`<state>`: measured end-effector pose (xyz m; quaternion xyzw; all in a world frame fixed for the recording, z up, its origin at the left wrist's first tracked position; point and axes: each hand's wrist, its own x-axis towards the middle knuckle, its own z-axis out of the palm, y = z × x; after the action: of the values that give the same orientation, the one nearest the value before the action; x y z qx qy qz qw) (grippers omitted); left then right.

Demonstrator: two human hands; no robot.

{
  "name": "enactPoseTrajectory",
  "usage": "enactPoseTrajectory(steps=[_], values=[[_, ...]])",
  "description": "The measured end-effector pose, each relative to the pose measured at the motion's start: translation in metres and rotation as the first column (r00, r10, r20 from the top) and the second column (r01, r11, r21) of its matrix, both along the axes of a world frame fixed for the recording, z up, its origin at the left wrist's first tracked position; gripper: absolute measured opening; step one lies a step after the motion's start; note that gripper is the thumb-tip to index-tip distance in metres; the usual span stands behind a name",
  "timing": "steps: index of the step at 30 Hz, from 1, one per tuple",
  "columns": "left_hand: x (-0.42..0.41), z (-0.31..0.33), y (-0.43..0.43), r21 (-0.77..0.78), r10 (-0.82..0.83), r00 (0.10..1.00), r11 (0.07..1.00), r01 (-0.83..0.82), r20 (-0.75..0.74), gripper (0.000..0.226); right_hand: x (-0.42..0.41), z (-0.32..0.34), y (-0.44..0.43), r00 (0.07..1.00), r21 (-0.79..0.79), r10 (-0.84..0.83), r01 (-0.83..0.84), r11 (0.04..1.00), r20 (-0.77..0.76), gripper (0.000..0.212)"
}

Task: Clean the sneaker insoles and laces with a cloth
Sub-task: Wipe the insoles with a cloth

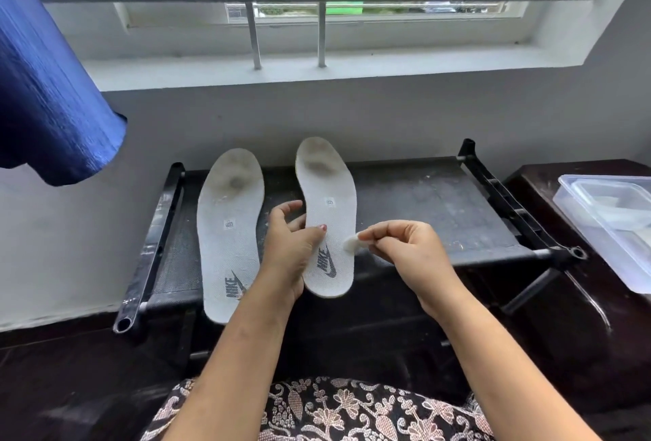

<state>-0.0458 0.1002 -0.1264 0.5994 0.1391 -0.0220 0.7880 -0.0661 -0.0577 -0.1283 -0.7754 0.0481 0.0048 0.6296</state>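
On top of the black-framed rack with a dark fabric shelf, below the barred window:

1. First insole: white, woven-faced, foot-shaped. It lies flat and lengthwise, with the heel toward the person and overhanging the front rail. The toe end has grey soiling. The heel print reads "NIKE" with a swoosh and is partly covered by the left forearm. A small square tag at mid-length is unreadable.

2. Second insole: same make and colour, just right of the first. Its heel print also reads "NIKE" with a swoosh, and its mid-length tag is too small to read. Whether the toe end rests on the shelf cannot be told.

3. Left hand: grips the second insole at its left edge. The thumb lies across the top face and shows a red nail. The fingers are loosely spread behind the edge. The forearm reaches up from the lower centre.

4. Right hand: knuckles up, wrist bent. The thumb and fingertips pinch a small white cloth wad at the insole's right edge, and the other fingers are curled in.

5. Clear plastic lidded box: stands on the dark wooden cabinet at the right.

6. Blue curtain: hangs at the upper left.
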Motion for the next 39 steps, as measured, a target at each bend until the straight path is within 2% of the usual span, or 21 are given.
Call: enactPoseTrajectory(steps=[6,12,15,19,21,23,26,30,33,36,39], values=[[0.004,-0.005,-0.001,0.105,0.048,0.998,0.993,-0.052,0.039,0.040,-0.002,0.002,0.001,0.999,-0.100,0.051,-0.052,0.994,-0.016,0.038],[0.004,-0.005,0.000,0.338,0.105,0.981,0.928,-0.156,0.164,0.040,-0.001,0.004,-0.005,0.999,-0.137,0.015,-0.010,0.991,0.030,0.038],[0.003,0.005,0.010,0.438,0.163,0.954,0.860,-0.262,0.252,0.037,-0.001,0.007,-0.009,0.997,-0.043,-0.027,0.030,0.999,0.065,0.033],[0.008,0.012,0.036,0.560,0.232,0.907,0.724,-0.402,0.351,0.036,-0.003,0.011,-0.011,0.994,0.116,-0.080,0.071,0.991,0.076,0.021],[0.012,0.010,0.049,0.634,0.247,0.910,0.656,-0.409,0.332,0.039,-0.002,0.009,-0.011,0.993,0.155,-0.098,0.087,0.984,0.066,0.019],[0.016,0.006,0.062,0.715,0.253,0.937,0.606,-0.348,0.241,0.044,0.000,0.006,-0.009,0.993,0.169,-0.101,0.090,0.982,0.061,0.019],[0.020,0.001,0.079,0.782,0.254,0.964,0.582,-0.222,0.085,0.046,0.001,0.005,-0.007,0.994,0.182,-0.100,0.089,0.979,0.053,0.019],[0.023,-0.004,0.099,0.747,0.282,0.959,0.636,-0.195,0.010,0.045,0.002,0.004,-0.006,0.994,0.180,-0.099,0.089,0.980,0.047,0.017],[0.023,-0.002,0.104,0.624,0.297,0.954,0.754,-0.207,-0.043,0.045,0.002,0.004,-0.006,0.994,0.177,-0.100,0.092,0.980,0.037,0.017],[0.022,-0.001,0.102,0.521,0.318,0.946,0.819,-0.241,-0.062,0.049,0.002,0.003,-0.006,0.995,0.181,-0.097,0.090,0.979,0.034,0.016],[0.021,0.005,0.097,0.345,0.299,0.950,0.904,-0.252,-0.087,0.053,0.002,0.002,-0.007,0.995,0.183,-0.095,0.088,0.979,0.030,0.017]])
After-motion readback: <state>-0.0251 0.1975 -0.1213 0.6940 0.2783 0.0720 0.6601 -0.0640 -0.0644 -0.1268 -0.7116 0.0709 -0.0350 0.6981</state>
